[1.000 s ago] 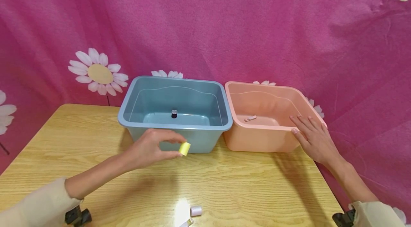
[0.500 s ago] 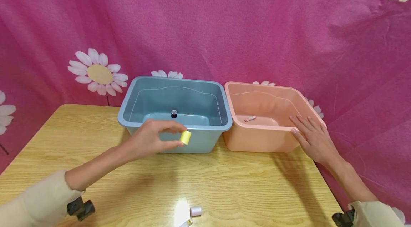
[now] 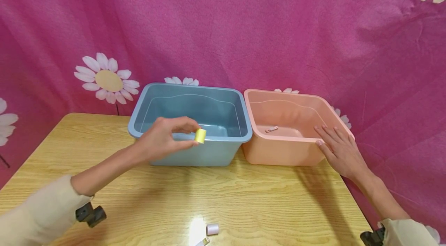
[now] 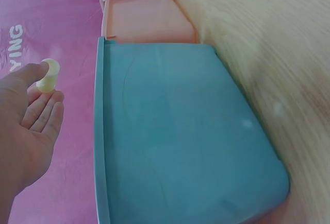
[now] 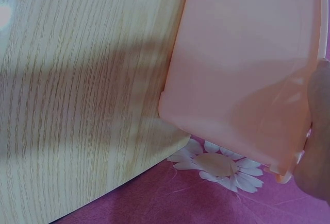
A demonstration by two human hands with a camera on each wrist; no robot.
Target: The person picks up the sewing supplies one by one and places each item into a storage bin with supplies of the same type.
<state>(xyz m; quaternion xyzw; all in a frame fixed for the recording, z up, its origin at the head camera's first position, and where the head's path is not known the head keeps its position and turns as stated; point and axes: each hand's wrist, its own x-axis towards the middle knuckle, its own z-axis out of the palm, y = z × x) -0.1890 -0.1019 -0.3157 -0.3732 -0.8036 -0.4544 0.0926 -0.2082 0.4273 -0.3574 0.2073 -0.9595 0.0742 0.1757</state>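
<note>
My left hand (image 3: pixel 162 137) pinches a yellow spool of thread (image 3: pixel 200 136) between thumb and fingertips. It is raised at the front rim of the blue tub (image 3: pixel 209 153), and the left wrist view shows the spool (image 4: pixel 48 75) beside that tub's rim. My right hand (image 3: pixel 343 155) lies with straight fingers on the front right rim of the pink tub (image 3: pixel 282 153). A small pink clip-like piece (image 3: pixel 271 129) lies inside the pink tub. On the table near me is a lilac spool of thread (image 3: pixel 212 229).
Both tubs stand side by side at the back of the wooden table (image 3: pixel 265 199), against a magenta cloth (image 3: pixel 223 25) with daisies. A small metallic-ended item (image 3: pixel 203 241), cut off by the frame, lies beside the lilac spool.
My left hand has risen with the yellow spool, from below the blue tub's rim to its height. It now hides the black spool seen inside earlier. My right hand stays put.
</note>
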